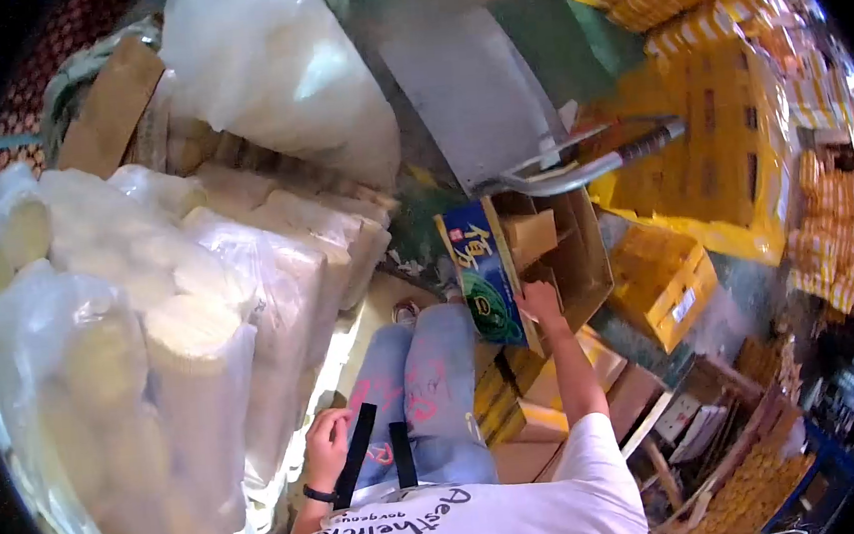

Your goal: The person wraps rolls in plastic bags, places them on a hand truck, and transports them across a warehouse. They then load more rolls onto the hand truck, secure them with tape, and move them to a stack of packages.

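My right hand (540, 301) is at the near edge of an open cardboard box (582, 255), its fingers curled over or just inside the blue and green printed side panel (483, 278). What those fingers hold, if anything, is hidden. Inside the box a smaller brown carton (530, 239) shows. My left hand (328, 437) is by my left thigh, beside a black strap (360, 438), with its fingers bent; nothing can be made out in it.
Plastic bags of pale round stacks (192, 336) fill the left side. A metal cart handle (599, 163) stands beyond the box. Yellow-wrapped cartons (708, 134) and a taped yellow box (657, 284) lie to the right. Wooden scraps (723, 455) are at lower right.
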